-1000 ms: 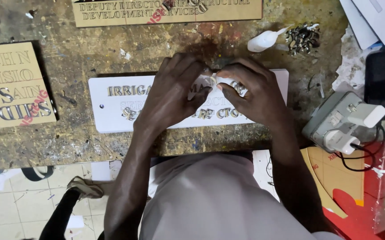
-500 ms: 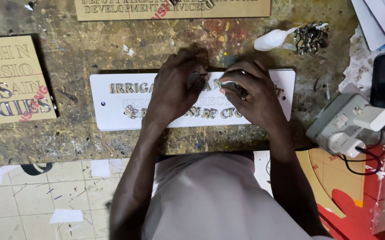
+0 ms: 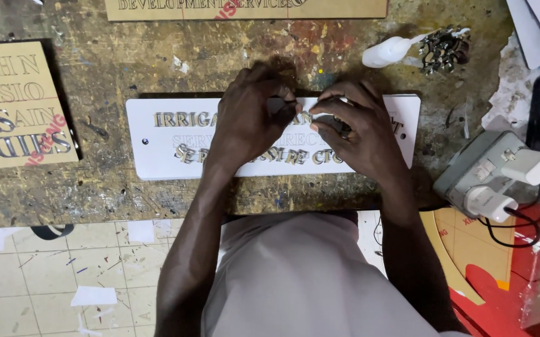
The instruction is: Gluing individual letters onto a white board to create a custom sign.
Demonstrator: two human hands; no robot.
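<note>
The worn bench (image 3: 126,193) carries a white sign (image 3: 158,156) at its middle. Over the sign's upper row, the left hand (image 3: 248,122) and right hand (image 3: 357,134) meet, fingertips pinching a small letter. Seating letters looks underway; next needs careful alignment.

White rectangular sign plate (image 3: 158,146) lies at the centre of the paint-stained wooden workbench (image 3: 126,200), its long side parallel to the bench's near edge. Left hand (image 3: 245,125) and right hand (image 3: 360,134) rest on the plate's middle, fingertips nearly meeting. Tan engraved board (image 3: 14,103) lies to the left; a second tan engraved board (image 3: 245,9) lies behind. White plastic spoon (image 3: 388,51) lies behind right, just beside a heap of small metal letters (image 3: 444,47). Grey socket block with white plugs (image 3: 488,178) sits to the right.
</note>
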